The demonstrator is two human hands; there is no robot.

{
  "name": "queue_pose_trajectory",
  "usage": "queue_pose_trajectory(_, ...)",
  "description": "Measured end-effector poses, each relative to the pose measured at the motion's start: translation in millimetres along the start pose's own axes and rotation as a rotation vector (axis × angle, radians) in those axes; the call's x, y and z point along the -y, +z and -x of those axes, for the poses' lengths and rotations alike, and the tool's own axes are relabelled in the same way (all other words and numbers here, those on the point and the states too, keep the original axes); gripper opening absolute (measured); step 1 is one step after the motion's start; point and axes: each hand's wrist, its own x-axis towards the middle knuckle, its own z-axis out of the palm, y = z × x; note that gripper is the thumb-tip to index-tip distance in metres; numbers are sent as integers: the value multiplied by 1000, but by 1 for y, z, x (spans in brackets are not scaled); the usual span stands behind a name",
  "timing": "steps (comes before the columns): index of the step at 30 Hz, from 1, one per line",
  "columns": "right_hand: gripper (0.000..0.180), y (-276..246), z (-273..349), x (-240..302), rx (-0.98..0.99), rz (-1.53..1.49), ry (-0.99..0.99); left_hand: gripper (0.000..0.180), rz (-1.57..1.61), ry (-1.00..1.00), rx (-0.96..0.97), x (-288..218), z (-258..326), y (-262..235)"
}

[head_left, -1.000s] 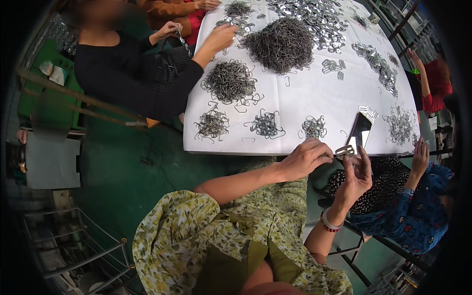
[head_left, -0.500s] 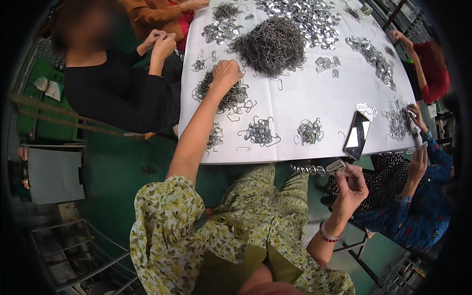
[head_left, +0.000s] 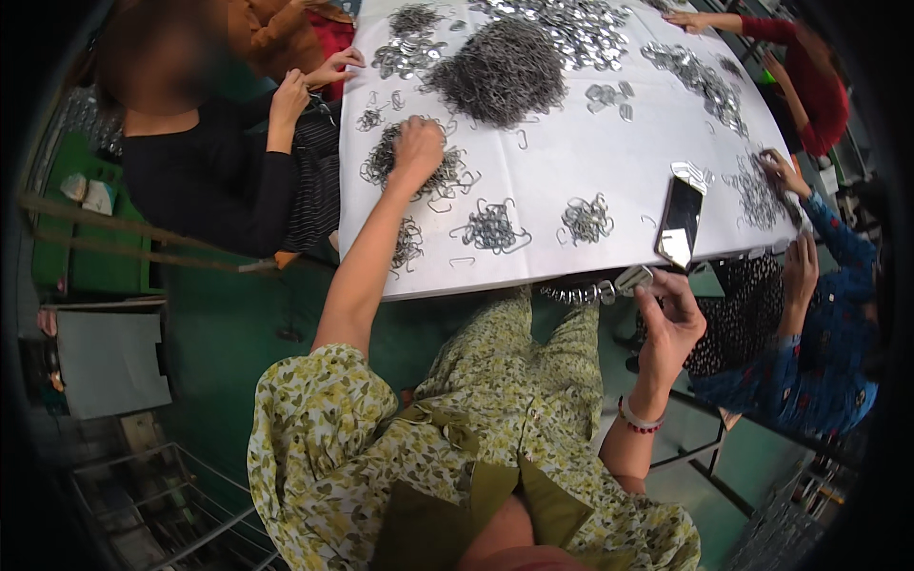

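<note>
Left hand digging in the clip pile, right hand parked with the strung ones

Left hand has fingers curled into the tangled grey wire clips far up the white table; right hand pinches a short silvery chain of joined clips at the near edge, lying crosswise, pointing left

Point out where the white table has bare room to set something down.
The white table is bare between the big grey wire-clip heap and the black phone. A smaller gap lies along the near edge below the small clip clusters. The far end and the left hand pile are crowded.
</note>
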Motion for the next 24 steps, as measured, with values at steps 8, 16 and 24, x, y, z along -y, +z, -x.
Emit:
queue_pose_trajectory(8,23,-9,-4,-13,-39,96,94,18,945,62,8,-74,46,-54)
queue_pose_trajectory(16,22,-11,-8,-26,-149,-197,229,10,1527,330,364,-230,141,-80)
queue_pose_trajectory(24,23,-25,-4,-12,-284,-108,9,10,1113,758,-123,-282,148,-64)
